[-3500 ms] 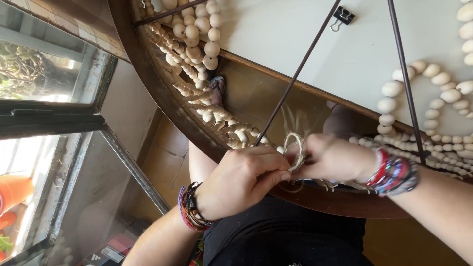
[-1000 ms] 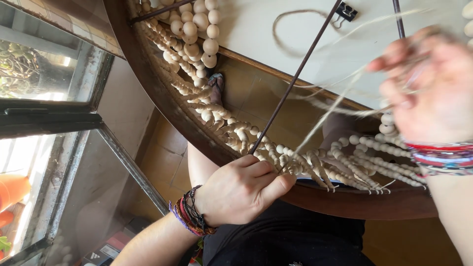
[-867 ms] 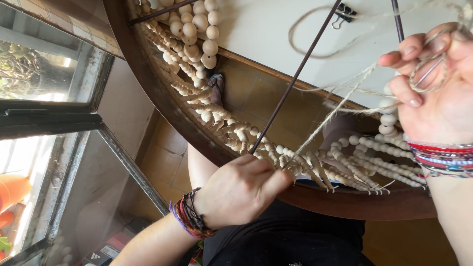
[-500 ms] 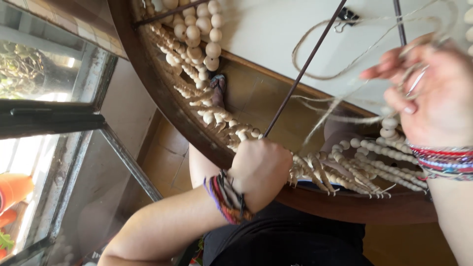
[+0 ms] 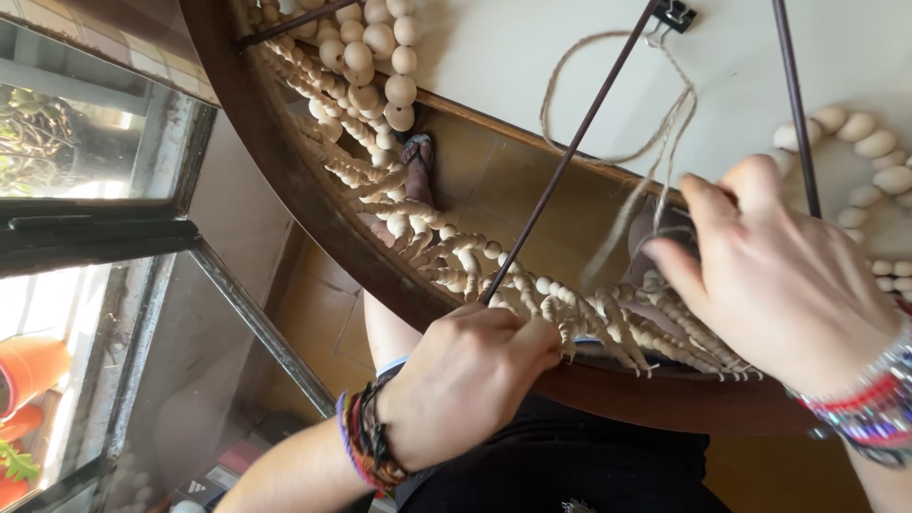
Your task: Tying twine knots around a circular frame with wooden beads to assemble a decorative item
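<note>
Head view: left hand (image 5: pixel 472 375) on hoop rim (image 5: pixel 313 223), probably pinching beads (image 5: pixel 570 313).

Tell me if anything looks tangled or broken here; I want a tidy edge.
Nothing looks broken. The twine hangs in a loose, untidy loop from the black clip, trailing down to the right hand. The left hand rests on the beaded strands along the wooden rim.

No signs, labels or screens appear; only a small dark box-like package (image 5: pixel 201 485), partly hidden, lies low beside the window frame (image 5: pixel 256 323).
</note>
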